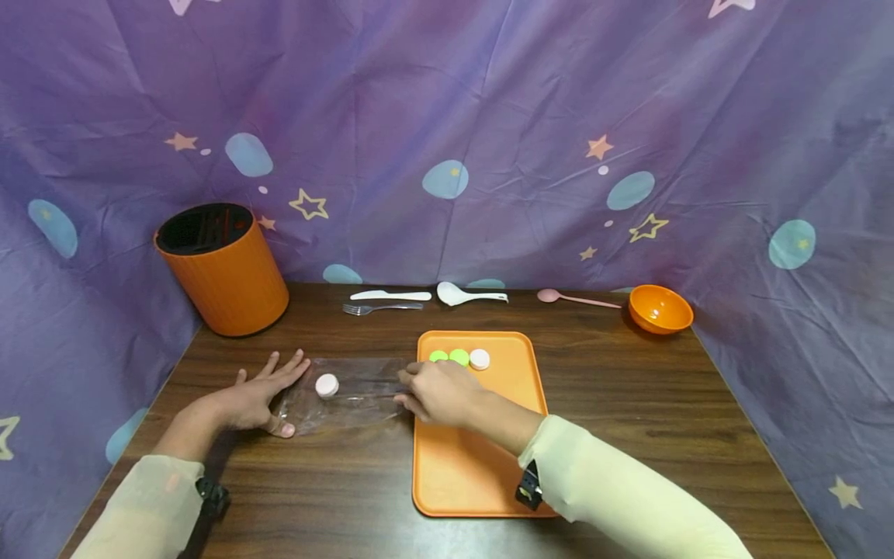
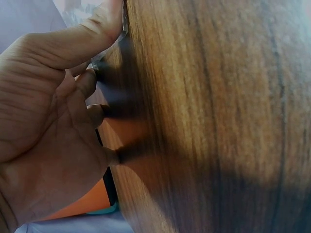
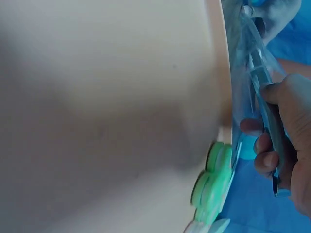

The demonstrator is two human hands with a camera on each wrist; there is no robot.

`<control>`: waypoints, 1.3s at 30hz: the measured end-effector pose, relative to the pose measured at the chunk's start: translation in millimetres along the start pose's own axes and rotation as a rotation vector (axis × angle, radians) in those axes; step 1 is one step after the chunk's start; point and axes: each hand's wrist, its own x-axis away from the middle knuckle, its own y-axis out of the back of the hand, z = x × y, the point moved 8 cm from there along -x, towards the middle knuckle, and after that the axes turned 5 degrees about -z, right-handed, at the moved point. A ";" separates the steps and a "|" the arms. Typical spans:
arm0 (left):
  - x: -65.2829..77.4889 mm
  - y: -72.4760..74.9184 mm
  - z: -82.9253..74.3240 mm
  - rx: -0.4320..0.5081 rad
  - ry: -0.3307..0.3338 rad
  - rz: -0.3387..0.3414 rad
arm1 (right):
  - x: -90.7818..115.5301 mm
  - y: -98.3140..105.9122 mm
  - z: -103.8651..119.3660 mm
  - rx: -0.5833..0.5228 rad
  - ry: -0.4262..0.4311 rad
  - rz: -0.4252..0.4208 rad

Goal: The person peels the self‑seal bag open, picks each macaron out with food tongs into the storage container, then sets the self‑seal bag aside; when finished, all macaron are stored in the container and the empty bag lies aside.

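Note:
A clear plastic bag (image 1: 363,415) lies flat on the table, left of the orange tray (image 1: 482,466). My left hand (image 1: 254,400) rests at the bag's left end with fingers spread, thumb and fingertips touching its edge and the tabletop. Thin metal tongs (image 3: 265,97) are gripped in my right hand (image 1: 443,392), above the tray's left rim. Their arms reach left along the bag toward a pale pinkish-white macaron (image 1: 327,385); whether the tips touch it I cannot tell. Green macarons (image 1: 459,357) and another white macaron (image 1: 479,359) sit in a row at the tray's far end.
Along the back lie a white knife (image 1: 391,296), a clear fork (image 1: 382,308), a white spoon (image 1: 464,294) and a pink spoon (image 1: 576,299). An orange bowl (image 1: 660,309) stands at back right, an orange knife block (image 1: 223,272) at back left. A patterned curtain hangs behind.

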 end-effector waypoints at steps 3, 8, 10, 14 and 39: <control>-2.4 -0.5 5.0 -0.005 0.006 0.002 | 7.7 3.3 -5.9 -0.011 -0.012 -0.023; -7.5 -2.7 16.3 -0.052 0.034 -0.001 | 21.6 8.8 -13.0 -0.021 -0.020 -0.050; -9.2 -3.8 21.4 -0.072 0.029 -0.011 | 27.4 11.3 -15.3 -0.023 -0.018 -0.061; -9.0 -4.4 22.5 -0.034 -0.007 -0.011 | 39.7 16.6 -20.2 -0.024 -0.014 -0.081; 2.6 -0.8 -10.0 -0.029 0.051 0.032 | 125.6 44.5 -61.2 0.026 -0.063 -0.177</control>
